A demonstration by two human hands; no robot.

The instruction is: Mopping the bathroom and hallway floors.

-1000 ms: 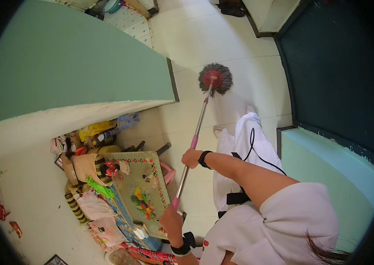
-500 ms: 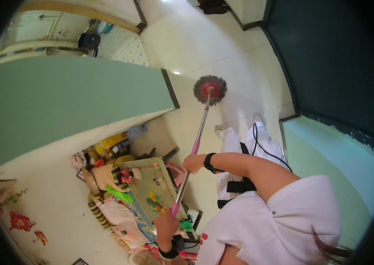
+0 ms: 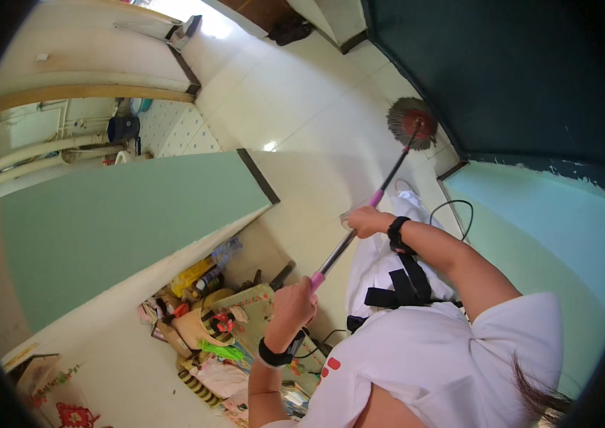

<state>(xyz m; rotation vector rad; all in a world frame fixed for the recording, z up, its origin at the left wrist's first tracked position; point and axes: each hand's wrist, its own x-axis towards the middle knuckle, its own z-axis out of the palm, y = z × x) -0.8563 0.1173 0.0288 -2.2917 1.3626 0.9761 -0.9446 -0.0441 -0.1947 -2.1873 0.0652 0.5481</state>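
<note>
A mop with a metal and pink pole slants across the view. Its round grey string head with a red centre rests on the tiles against the foot of the dark door. My left hand is closed round the pink upper end of the pole. Farther down, my right hand grips the pole near its pink middle sleeve. Both wrists wear black bands.
A green half-wall ends in a dark edge on the left. Below it stands a cluttered table with cloths and bags. The dark green door borders the pale tiled floor on the right. A cable loops beside my leg.
The mop head has swept right across the floor to the door. Both hands have moved with the pole, still holding it, and the view has shifted.
</note>
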